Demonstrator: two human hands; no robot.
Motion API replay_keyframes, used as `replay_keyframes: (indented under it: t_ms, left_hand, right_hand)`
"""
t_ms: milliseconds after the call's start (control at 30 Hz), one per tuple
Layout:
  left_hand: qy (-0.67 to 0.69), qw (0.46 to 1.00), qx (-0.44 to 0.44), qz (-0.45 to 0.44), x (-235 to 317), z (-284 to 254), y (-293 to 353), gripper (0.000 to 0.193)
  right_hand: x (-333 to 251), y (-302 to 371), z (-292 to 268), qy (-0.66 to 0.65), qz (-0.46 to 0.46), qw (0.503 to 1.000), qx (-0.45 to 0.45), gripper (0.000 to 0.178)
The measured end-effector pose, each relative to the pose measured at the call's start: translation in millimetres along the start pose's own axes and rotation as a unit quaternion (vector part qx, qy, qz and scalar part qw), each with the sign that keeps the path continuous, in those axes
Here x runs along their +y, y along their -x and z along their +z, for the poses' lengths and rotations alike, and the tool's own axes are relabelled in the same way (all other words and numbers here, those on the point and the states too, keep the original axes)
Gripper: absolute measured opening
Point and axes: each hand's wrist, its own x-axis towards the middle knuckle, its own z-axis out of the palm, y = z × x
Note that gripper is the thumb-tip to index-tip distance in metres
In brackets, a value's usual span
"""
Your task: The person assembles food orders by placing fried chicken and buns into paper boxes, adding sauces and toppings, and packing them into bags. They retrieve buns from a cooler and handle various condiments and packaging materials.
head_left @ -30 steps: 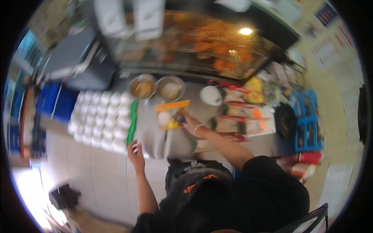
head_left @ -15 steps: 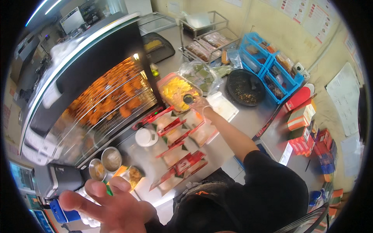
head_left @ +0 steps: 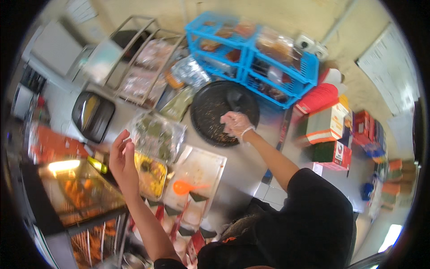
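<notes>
A round, shallow black tray point(head_left: 212, 112), small brown bits scattered over its bottom, lies near the wall-side edge of the grey metal worktop point(head_left: 230, 177). Over it, the clear-gloved right hand point(head_left: 236, 124) has fingers bent together; their hold I cannot tell. The left hand point(head_left: 124, 163) has fingers half open and empty.

cream wall point(head_left: 282, 12) | white sheet point(head_left: 389, 67) on it | steel counter point(head_left: 237, 167) | pale floor tiles point(head_left: 274, 195) | glowing light point(head_left: 63, 166), left
</notes>
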Motion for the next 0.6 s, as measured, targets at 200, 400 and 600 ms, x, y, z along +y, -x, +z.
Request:
replay_keyframes:
  t_ms: [200,400,600]
  left_hand:
    - [-0.425,0.903,-0.027,-0.052,-354,17,-73,0.060]
    - [-0.430,0.900,-0.009,-0.069,-341,64,-64,0.039]
    - [-0.193,0.967,0.092,-0.141,-317,59,-56,0.025]
  right_hand:
    - [-46,14,-160,0.235,-0.155,0.918,0.279,0.044]
    - [-102,-5,-272,0.270,-0.241,0.821,0.442,0.028]
    - [-111,-11,-265,0.266,-0.221,0.887,0.307,0.027]
